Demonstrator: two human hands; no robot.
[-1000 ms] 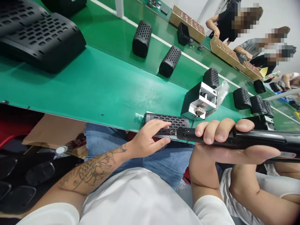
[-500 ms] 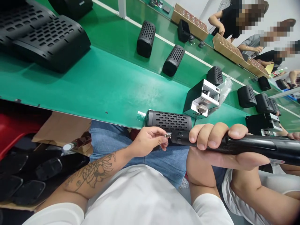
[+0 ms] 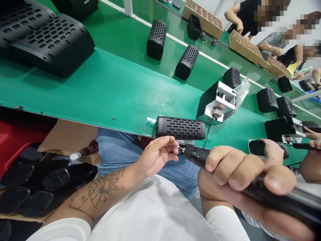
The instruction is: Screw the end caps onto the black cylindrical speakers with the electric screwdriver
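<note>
1. since the frame half a second ago, the right hand (image 3: 243,167) has tipped the black driver (image 3: 198,155), so its rear end sits lower, toward the bottom right corner; the left hand (image 3: 156,155) has loosened from its pinch at the metal bit (image 3: 183,149).
2. the black perforated casing (image 3: 183,128) stays in its place, lying on its side along the near edge of the green work surface (image 3: 120,90); the driver covers less of it now.
3. the right hand is wrapped firmly around the driver, fingers over the top, with the nose pointing up and to the left.
4. the left hand is half curled just beside the bit, thumb and fingers slightly apart; i cannot tell whether a small piece sits between the fingertips, or whether they touch the bit.
5. beyond the casing, well clear of both hands, stands a black and silver machine (image 3: 217,103), with a clear plastic bag (image 3: 243,91) behind it.
6. at the right, a co-worker's hand (image 3: 274,152) rests by another black casing (image 3: 257,148).
7. more perforated casings (image 3: 54,43) lie at the upper left, overlapping.
</note>
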